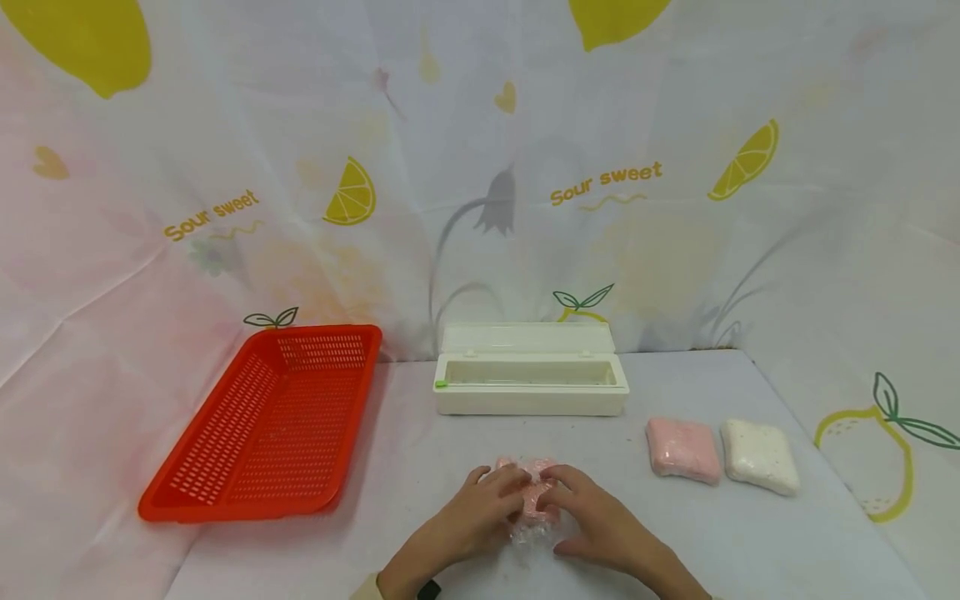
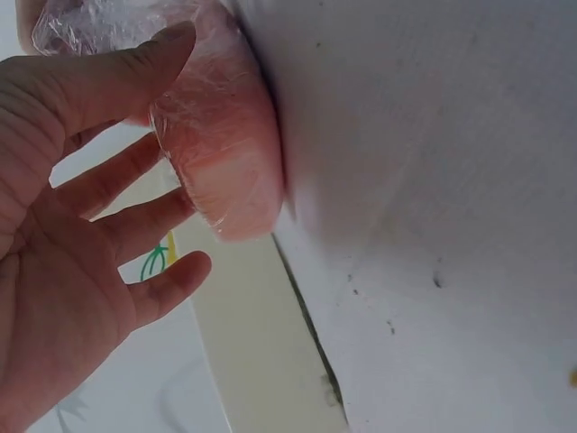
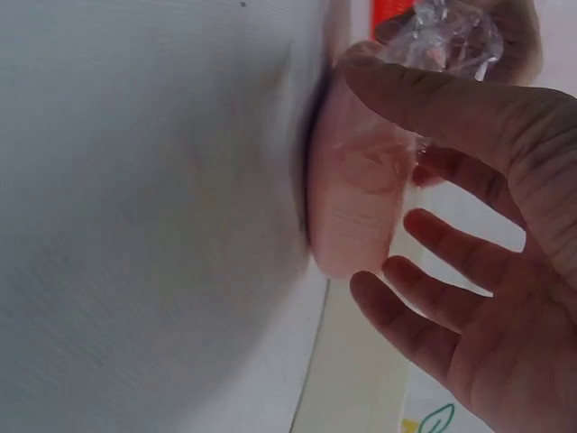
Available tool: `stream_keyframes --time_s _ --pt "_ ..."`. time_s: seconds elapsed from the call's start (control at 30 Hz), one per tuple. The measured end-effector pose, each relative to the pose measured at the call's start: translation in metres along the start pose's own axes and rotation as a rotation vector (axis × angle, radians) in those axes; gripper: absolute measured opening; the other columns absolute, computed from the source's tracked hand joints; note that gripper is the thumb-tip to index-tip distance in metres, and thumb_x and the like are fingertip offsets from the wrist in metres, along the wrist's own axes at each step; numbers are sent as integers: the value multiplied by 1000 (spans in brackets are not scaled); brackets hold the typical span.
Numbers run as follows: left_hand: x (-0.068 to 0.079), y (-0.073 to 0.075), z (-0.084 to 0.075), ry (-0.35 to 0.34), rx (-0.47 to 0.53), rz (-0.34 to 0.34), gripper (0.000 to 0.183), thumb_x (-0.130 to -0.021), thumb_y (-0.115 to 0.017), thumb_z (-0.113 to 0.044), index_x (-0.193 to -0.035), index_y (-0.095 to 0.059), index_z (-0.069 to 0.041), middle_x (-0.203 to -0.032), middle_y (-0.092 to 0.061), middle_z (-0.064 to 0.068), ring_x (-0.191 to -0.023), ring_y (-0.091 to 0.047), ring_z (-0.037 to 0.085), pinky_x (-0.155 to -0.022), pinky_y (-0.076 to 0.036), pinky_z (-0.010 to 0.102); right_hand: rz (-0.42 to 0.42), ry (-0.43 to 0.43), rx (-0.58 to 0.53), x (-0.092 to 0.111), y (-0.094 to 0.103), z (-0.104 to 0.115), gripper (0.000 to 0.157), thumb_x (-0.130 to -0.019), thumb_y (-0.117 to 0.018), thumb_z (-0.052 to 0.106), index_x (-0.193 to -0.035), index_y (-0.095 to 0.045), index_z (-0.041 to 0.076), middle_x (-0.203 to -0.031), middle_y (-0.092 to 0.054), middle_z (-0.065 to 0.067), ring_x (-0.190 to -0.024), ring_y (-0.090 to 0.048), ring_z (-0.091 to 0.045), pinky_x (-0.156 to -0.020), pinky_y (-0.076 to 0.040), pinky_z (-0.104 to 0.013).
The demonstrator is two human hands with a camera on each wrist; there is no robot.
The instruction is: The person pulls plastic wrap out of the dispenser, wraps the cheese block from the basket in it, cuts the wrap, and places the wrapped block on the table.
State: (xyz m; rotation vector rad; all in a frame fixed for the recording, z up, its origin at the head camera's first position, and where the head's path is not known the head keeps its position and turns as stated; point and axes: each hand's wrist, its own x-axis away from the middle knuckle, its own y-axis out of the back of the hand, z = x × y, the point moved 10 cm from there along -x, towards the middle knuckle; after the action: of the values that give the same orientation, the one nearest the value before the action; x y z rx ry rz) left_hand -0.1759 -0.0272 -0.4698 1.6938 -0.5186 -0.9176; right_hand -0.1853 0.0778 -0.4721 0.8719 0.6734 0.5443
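Observation:
On the table before me lies a soft-looking pink block (image 1: 536, 500) loosely covered in clear plastic film (image 1: 531, 533). The film bunches up in crumpled folds at its near end. My left hand (image 1: 480, 510) holds the block from the left, its thumb on the near side and fingers bent over the top. From the other side my right hand (image 1: 600, 521) grips it the same way, fingertips at the film near the middle. In the left wrist view the pink block (image 2: 225, 153) shows smooth, rounded corners under the film. Part of the block is hidden behind the fingers.
A red perforated basket (image 1: 352, 417) stands at the left. Behind the hands is a long white box (image 1: 531, 404) with its lid raised and a green tab (image 1: 441, 384). To the right lie a second pink block (image 1: 682, 450) and a white block (image 1: 760, 456), side by side.

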Motion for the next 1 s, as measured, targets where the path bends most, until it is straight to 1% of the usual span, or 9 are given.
stream_keyframes --time_s 0.1,0.23,0.33,0.47,0.57,0.67,0.77,0.87,1.0 --pt "1 0 1 -3 16 -28 28 -74 -81 -9 -85 -57 -20 -123 -57 -1 -118 -54 15 -90 -47 50 -90 81 31 0 -2 7 52 -61 -91 15 -103 -62 24 -134 -52 -7 -119 -55 -26 -89 -51 -43" --pt "2 -1 2 5 29 -40 26 -73 -82 -9 -82 -60 -19 -124 -57 0 -118 -54 15 -89 -47 49 -192 126 62 -3 -2 12 42 -62 -90 15 -95 -66 25 -128 -57 -6 -116 -57 -25 -89 -51 -44" --pt "3 -4 2 14 39 -27 27 -71 -86 -12 -81 -61 -18 -128 -56 0 -121 -53 16 -90 -46 48 -213 123 80 -4 -5 13 33 -64 -88 15 -87 -67 26 -126 -58 -6 -116 -58 -26 -90 -50 -45" --pt "4 -7 3 23 53 -21 28 -72 -86 -14 -83 -60 -18 -130 -55 1 -122 -52 15 -92 -46 47 -216 120 99 -5 -7 14 29 -65 -87 13 -80 -66 27 -126 -60 -6 -116 -59 -27 -90 -51 -45" --pt "5 -6 5 36 89 -27 27 -78 -82 -14 -83 -56 -16 -131 -56 2 -124 -52 16 -93 -45 47 -229 128 99 -4 -6 15 27 -67 -87 15 -80 -66 25 -125 -60 -7 -114 -60 -27 -88 -52 -44" --pt "7 -5 7 58 159 -27 21 -85 -77 -14 -92 -57 -13 -133 -56 4 -125 -52 17 -95 -45 47 -243 121 64 -3 -3 15 26 -69 -86 16 -85 -66 23 -125 -61 -8 -114 -61 -28 -87 -52 -44" --pt "6 -4 10 93 222 -37 27 -90 -71 -11 -112 -58 -6 -118 -60 1 -107 -57 11 -95 -46 47 -254 94 5 -2 0 12 27 -74 -84 12 -93 -67 20 -123 -63 -6 -111 -62 -26 -86 -53 -42" --pt "4 -2 15 141 260 -79 36 -92 -68 -9 -125 -55 -3 -96 -57 -7 -83 -51 3 -88 -49 41 -278 47 -27 -5 3 7 24 -80 -79 8 -96 -65 19 -111 -66 0 -100 -66 -17 -81 -55 -36" --pt "1 0 22 207 281 -136 17 -92 -68 -12 -106 -59 -10 -79 -48 -13 -67 -41 0 -73 -47 28 -299 -67 -46 -11 4 -1 15 -89 -73 11 -92 -63 21 -91 -62 14 -77 -57 -1 -66 -51 -24"
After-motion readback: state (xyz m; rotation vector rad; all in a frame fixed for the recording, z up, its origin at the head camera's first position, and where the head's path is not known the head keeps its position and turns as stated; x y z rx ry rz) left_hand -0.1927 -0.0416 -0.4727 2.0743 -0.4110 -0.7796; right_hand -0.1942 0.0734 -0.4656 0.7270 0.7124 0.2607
